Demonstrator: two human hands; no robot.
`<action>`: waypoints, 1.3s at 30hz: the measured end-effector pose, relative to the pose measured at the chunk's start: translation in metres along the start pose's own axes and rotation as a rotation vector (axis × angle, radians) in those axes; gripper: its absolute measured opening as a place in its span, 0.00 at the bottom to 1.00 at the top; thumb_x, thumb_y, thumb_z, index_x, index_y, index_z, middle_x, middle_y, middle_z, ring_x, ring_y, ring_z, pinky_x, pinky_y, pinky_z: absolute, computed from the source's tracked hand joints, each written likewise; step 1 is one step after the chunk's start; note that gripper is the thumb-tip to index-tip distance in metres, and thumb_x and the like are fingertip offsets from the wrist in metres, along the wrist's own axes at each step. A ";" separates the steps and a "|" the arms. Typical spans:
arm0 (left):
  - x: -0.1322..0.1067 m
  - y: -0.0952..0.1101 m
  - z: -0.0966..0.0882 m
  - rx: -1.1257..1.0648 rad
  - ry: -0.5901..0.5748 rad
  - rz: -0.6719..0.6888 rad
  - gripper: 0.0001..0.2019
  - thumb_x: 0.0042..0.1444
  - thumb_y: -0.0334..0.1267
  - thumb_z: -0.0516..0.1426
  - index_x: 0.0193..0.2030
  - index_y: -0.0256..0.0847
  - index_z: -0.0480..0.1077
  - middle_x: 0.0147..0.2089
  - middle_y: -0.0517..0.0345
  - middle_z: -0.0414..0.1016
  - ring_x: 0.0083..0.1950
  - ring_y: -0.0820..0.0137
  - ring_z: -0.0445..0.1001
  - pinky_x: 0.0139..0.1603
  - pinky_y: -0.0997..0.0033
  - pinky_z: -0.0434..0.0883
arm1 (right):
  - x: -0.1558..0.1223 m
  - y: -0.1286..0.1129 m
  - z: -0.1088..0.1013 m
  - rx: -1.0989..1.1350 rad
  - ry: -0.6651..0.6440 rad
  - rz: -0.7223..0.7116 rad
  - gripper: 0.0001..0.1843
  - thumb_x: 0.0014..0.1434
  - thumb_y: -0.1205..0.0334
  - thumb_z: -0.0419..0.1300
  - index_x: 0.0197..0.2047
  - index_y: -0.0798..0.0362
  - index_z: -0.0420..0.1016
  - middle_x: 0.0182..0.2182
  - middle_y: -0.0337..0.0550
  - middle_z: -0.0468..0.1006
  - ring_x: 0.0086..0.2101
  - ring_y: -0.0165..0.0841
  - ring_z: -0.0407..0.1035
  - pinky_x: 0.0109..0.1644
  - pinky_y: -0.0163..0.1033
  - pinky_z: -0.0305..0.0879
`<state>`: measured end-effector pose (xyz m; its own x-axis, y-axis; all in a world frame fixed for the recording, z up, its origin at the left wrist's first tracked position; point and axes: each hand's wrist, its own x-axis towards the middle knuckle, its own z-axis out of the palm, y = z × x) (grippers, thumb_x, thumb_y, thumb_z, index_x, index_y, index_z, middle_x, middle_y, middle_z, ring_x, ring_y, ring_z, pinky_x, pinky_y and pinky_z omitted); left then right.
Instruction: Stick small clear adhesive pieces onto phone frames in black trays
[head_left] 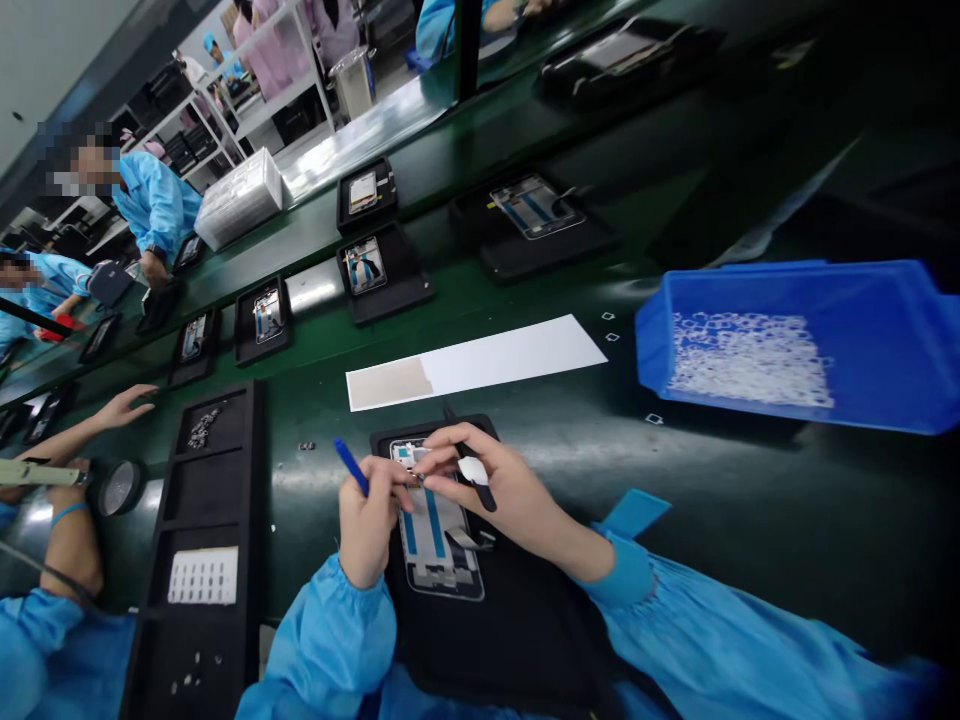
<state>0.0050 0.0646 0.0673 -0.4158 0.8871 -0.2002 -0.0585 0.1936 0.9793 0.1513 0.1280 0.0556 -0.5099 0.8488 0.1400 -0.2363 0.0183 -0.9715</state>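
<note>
My left hand (366, 525) is closed around a blue stick-like tool (350, 466), whose end sticks up past the fingers. My right hand (506, 485) has a slim black tool with a white wrapping (474, 471) tucked between its fingers. The fingertips of both hands meet at a tiny part, too small to name. Right below them an opened phone body (439, 575) with blue strips lies in a black tray (510, 640). A flex cable (466, 540) rises from the phone's right side.
To the left stands a black compartment tray (251, 480) with small parts and a white sheet (204, 576). A white strip (510, 355) lies ahead. On the right is a blue bin (750, 415) of white frames. Phones in trays line the belt (315, 290); a co-worker's hand (124, 408) is at left.
</note>
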 end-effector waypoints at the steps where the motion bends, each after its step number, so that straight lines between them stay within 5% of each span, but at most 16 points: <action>1: 0.000 -0.001 -0.001 0.000 0.099 0.150 0.27 0.56 0.63 0.53 0.23 0.38 0.66 0.24 0.58 0.70 0.21 0.77 0.63 0.21 0.76 0.59 | 0.000 0.000 0.000 0.031 -0.015 0.026 0.14 0.55 0.60 0.64 0.43 0.50 0.67 0.33 0.42 0.81 0.35 0.36 0.78 0.43 0.43 0.76; 3: -0.002 -0.003 -0.002 0.013 0.276 0.456 0.32 0.61 0.63 0.45 0.19 0.39 0.65 0.26 0.57 0.68 0.27 0.73 0.67 0.27 0.72 0.64 | 0.000 0.001 0.000 0.074 -0.044 0.079 0.16 0.54 0.59 0.65 0.44 0.50 0.66 0.33 0.42 0.80 0.35 0.36 0.78 0.43 0.43 0.76; 6: -0.006 -0.003 -0.002 0.085 0.346 0.701 0.34 0.65 0.61 0.39 0.17 0.41 0.64 0.20 0.59 0.62 0.25 0.72 0.64 0.27 0.70 0.63 | 0.000 0.001 0.000 0.114 -0.080 0.137 0.17 0.54 0.58 0.65 0.45 0.51 0.66 0.33 0.42 0.79 0.34 0.35 0.77 0.43 0.43 0.76; 14: -0.012 -0.009 0.003 0.192 0.256 0.846 0.30 0.66 0.57 0.42 0.20 0.41 0.68 0.23 0.58 0.70 0.24 0.72 0.67 0.26 0.70 0.66 | -0.002 0.003 0.000 0.161 -0.123 0.181 0.20 0.55 0.55 0.65 0.47 0.51 0.65 0.36 0.43 0.80 0.36 0.35 0.78 0.46 0.44 0.74; 17: -0.012 -0.008 0.003 0.148 0.259 0.762 0.30 0.65 0.58 0.45 0.19 0.41 0.67 0.22 0.58 0.70 0.24 0.71 0.69 0.26 0.70 0.68 | -0.001 0.003 -0.002 0.165 -0.122 0.164 0.19 0.57 0.55 0.64 0.48 0.51 0.65 0.38 0.44 0.80 0.37 0.35 0.78 0.47 0.44 0.74; 21: -0.010 0.002 0.005 -0.150 0.263 0.441 0.29 0.60 0.61 0.50 0.18 0.40 0.63 0.22 0.61 0.67 0.18 0.76 0.66 0.19 0.74 0.66 | -0.002 0.000 -0.002 0.179 -0.136 0.094 0.17 0.58 0.57 0.64 0.48 0.50 0.65 0.41 0.47 0.80 0.42 0.36 0.77 0.49 0.45 0.74; 27: -0.004 0.013 0.011 -0.346 0.166 0.035 0.30 0.50 0.65 0.58 0.20 0.39 0.59 0.21 0.66 0.62 0.14 0.81 0.61 0.15 0.78 0.62 | -0.004 -0.001 -0.001 0.138 -0.140 0.021 0.15 0.57 0.58 0.66 0.44 0.50 0.67 0.34 0.41 0.79 0.36 0.33 0.76 0.44 0.41 0.74; 39: -0.004 0.011 0.012 -0.425 0.133 -0.063 0.30 0.49 0.65 0.60 0.21 0.39 0.56 0.21 0.69 0.58 0.14 0.82 0.60 0.15 0.80 0.61 | -0.006 -0.010 -0.003 -0.164 -0.114 -0.146 0.12 0.60 0.62 0.60 0.47 0.50 0.67 0.32 0.39 0.76 0.33 0.31 0.73 0.39 0.37 0.71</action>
<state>0.0174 0.0679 0.0790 -0.5108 0.8121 -0.2821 -0.4436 0.0321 0.8957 0.1591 0.1248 0.0635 -0.5722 0.7660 0.2929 -0.1819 0.2297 -0.9561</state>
